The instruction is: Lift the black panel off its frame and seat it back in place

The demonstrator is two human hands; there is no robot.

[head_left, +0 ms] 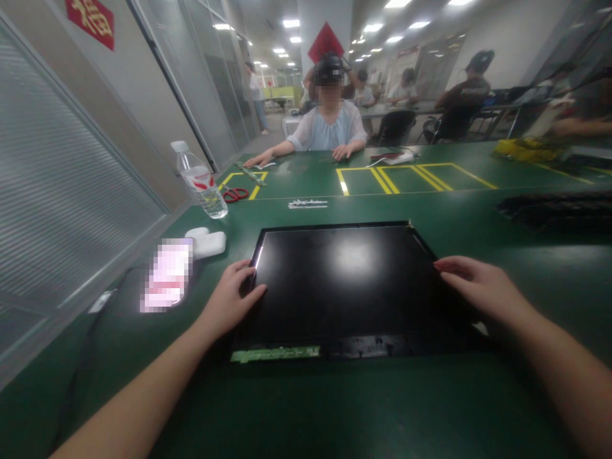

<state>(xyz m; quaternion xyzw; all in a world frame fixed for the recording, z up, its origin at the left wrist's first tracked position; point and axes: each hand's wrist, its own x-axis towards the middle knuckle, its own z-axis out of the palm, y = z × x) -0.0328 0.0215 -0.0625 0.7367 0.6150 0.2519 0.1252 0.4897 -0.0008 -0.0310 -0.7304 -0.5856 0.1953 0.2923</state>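
Screen panel [344, 299] lies long axis crosswise between left hand [233, 292] and right hand [488, 288], each gripping a side edge (neither nearer).

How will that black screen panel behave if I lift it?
The black screen panel looks flat and framed, so it probably lifts as one stiff piece. Its shiny, light-reflecting face may be slippery. The green strip exposed at its near edge could be fragile.

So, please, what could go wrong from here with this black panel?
The left hand has its thumb over the black panel, so hard pressure could perhaps mark the surface. The green strip along the panel's near edge looks exposed and might get knocked.
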